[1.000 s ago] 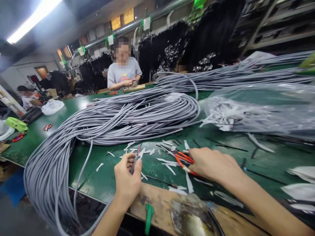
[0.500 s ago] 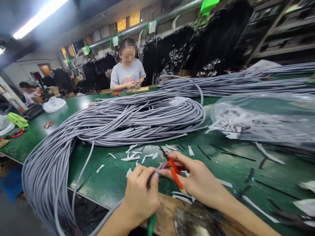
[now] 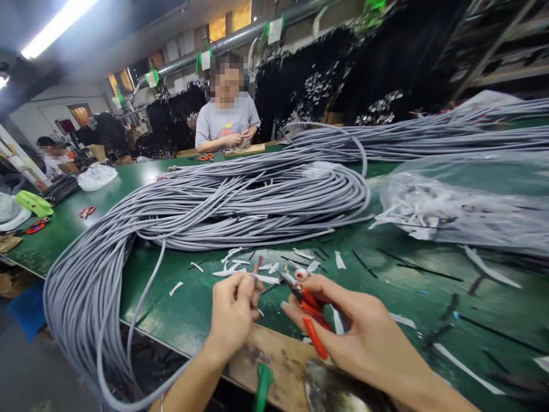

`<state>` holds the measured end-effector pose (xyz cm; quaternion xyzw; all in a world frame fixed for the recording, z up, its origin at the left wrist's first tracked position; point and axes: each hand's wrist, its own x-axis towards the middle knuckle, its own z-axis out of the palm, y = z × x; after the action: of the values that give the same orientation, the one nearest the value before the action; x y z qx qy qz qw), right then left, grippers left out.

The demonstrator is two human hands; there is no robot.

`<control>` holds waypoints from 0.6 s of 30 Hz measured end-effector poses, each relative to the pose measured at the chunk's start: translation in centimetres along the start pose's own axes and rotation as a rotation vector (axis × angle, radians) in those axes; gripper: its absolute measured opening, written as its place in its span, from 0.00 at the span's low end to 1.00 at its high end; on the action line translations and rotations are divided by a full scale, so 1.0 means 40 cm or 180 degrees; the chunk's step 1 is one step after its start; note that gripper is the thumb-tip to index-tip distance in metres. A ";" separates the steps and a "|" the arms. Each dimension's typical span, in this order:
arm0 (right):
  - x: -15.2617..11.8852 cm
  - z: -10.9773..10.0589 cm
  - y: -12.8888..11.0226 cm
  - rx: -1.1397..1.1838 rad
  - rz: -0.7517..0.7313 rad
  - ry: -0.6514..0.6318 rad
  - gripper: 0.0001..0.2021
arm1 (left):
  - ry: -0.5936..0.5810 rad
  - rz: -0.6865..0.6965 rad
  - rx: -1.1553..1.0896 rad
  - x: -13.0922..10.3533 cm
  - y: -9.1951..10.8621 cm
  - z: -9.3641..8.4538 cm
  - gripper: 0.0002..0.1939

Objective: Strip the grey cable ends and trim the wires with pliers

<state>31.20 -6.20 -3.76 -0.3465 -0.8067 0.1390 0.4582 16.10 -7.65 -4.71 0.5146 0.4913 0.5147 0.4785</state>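
Note:
My left hand point(image 3: 234, 312) is closed in a pinch round the end of a grey cable point(image 3: 171, 376), which runs back along my left forearm. Thin coloured wires point(image 3: 259, 265), one of them reddish, stick up past those fingertips. In my right hand point(image 3: 364, 323) is a pair of small scissors point(image 3: 316, 339) with orange handles, its dark blades pointing up and left towards the wires, a short gap apart from them. Something white and round point(image 3: 302, 274) shows at the right index fingertip; I cannot make out what it is.
A big bundle of grey cables point(image 3: 257, 229) lies across the green table point(image 3: 193, 317). White and black scraps point(image 3: 229, 269) are scattered before me. A clear plastic bag point(image 3: 467, 212) sits right. Below my hands is a wooden board point(image 3: 281, 357). A co-worker point(image 3: 227, 123) sits opposite.
My hands were together at the cable end; now they are apart, the left a little up and left. The scissors' blades have swung lower, and the coloured wires now stand upright.

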 end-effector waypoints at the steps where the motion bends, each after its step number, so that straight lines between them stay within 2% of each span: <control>1: 0.002 0.000 0.011 -0.0201 -0.0050 0.0039 0.05 | -0.0049 -0.0188 -0.0419 0.007 0.004 -0.006 0.24; 3: 0.006 0.003 0.036 -0.0598 -0.0192 0.0108 0.06 | -0.0218 -0.0417 -0.0986 0.016 0.013 -0.016 0.27; 7: 0.007 0.014 0.069 -0.0925 -0.0450 0.0000 0.07 | -0.0355 -0.0632 -0.1491 0.017 0.023 -0.025 0.27; 14: 0.007 0.007 0.069 -0.1031 -0.0583 -0.0047 0.06 | -0.0132 -0.0743 -0.1934 0.019 0.022 -0.038 0.26; 18: 0.006 0.010 0.068 -0.1073 -0.0836 -0.0111 0.06 | -0.0329 -0.0777 -0.1798 0.016 0.013 -0.032 0.26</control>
<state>31.95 -4.05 -5.29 -0.3076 -0.8645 -0.0528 0.3939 14.82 -7.06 -4.13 0.3240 0.3620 0.5427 0.6852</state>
